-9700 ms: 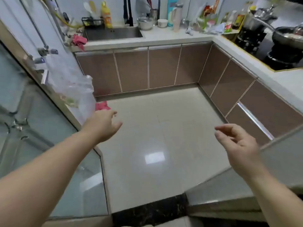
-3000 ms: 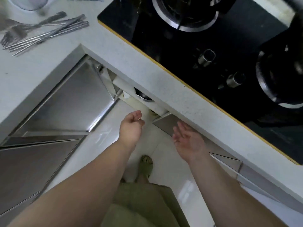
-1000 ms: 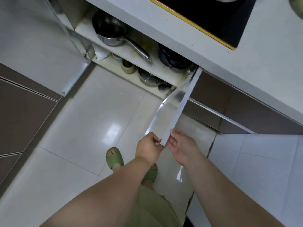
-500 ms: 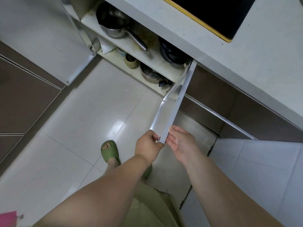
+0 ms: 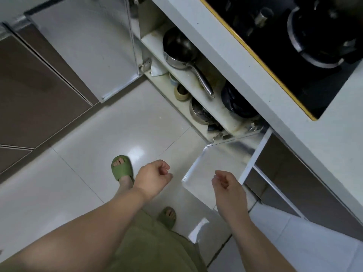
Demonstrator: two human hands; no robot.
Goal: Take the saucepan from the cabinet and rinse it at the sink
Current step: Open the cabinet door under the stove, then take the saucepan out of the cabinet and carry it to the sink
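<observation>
While both cabinet doors stand open, my left hand [image 5: 152,178] and my right hand [image 5: 227,186] hang in the air over the floor [image 5: 117,130], and they hold nothing. The fingers of each hand are loosely curled, not closed on anything, and they touch no door.

The saucepan [image 5: 179,51] sits on the upper shelf [image 5: 196,83] of the cabinet, near the left end of this shelf, close to the left door [image 5: 84,46]. Its long handle [image 5: 203,81] lies toward the front edge of the shelf and its tip reaches a little over this edge. A dark pot [image 5: 237,104] stands near the right end of the same shelf, just beside the tip of the handle. Under the shelf I see a small cup [image 5: 181,92] and a metal lid or pan [image 5: 199,112].

I judge the saucepan is of steel: stiff, not fragile, rather light when empty, but smooth and maybe slippery. The best place to hold is the handle, near its middle, with my right hand. The bowl will pull down at the far end, so I should grip firmly and lift it before I draw it out, away from the dark pot. The right door [image 5: 222,160] is open beside my right hand.
</observation>
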